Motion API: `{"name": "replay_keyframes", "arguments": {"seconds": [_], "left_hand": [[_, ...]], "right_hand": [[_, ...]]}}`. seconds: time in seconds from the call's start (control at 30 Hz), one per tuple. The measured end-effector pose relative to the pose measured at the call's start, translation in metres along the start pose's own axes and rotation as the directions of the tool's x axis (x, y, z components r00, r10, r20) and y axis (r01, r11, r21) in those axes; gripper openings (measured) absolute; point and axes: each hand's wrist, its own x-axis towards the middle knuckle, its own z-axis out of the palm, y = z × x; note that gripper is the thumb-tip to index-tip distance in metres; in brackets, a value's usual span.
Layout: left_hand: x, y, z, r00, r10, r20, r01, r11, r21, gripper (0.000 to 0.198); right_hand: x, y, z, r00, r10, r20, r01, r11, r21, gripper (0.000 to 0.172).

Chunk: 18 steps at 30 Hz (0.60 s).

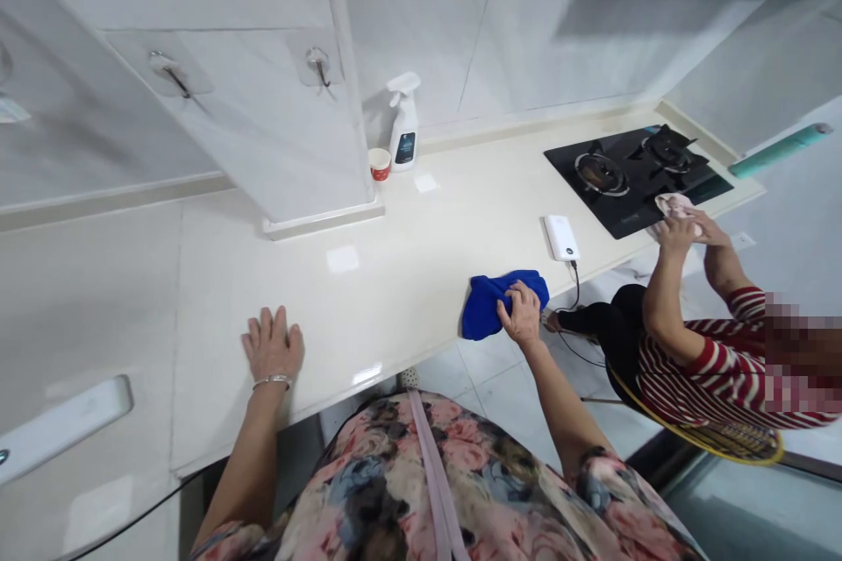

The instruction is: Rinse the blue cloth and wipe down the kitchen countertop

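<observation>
My left hand (pixel 274 346) lies flat on the pale countertop (pixel 276 267) with its fingers spread and nothing in it. A bracelet circles that wrist. Near the counter's front edge, my right hand (pixel 523 313) presses on a blue cloth (pixel 488 302), its fingers bent over the fabric. The cloth is bunched on the countertop, and part of it is hidden under the hand. Just beyond it to the right lies a white power bank (pixel 561 237) with a black cable plugged in.
A white spray bottle (pixel 404 131) and a red-and-white cup (pixel 380 165) stand against the wall. A black gas hob (pixel 631 184) is at the right, where a seated person in a striped top (pixel 684 359) holds a pink cloth (pixel 677 209). A long white device (pixel 72 421) lies left.
</observation>
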Motion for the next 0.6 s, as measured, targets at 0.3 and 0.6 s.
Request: {"name": "replay_keyframes", "arguments": {"seconds": [0.3,0.6], "left_hand": [[-0.014,0.01,0.005,0.991,-0.062,0.117,0.043,0.987,0.158,0.086],[-0.018,0.012,0.007,0.995,-0.028,0.092,0.013,0.987,0.161,0.097]], "right_hand": [[-0.007,-0.012,0.026,0.964,0.165,-0.206,-0.14,0.981,0.131,0.034],[-0.034,-0.091,0.034,0.961,0.189,-0.202,-0.167,0.978,0.123,0.049]]}}
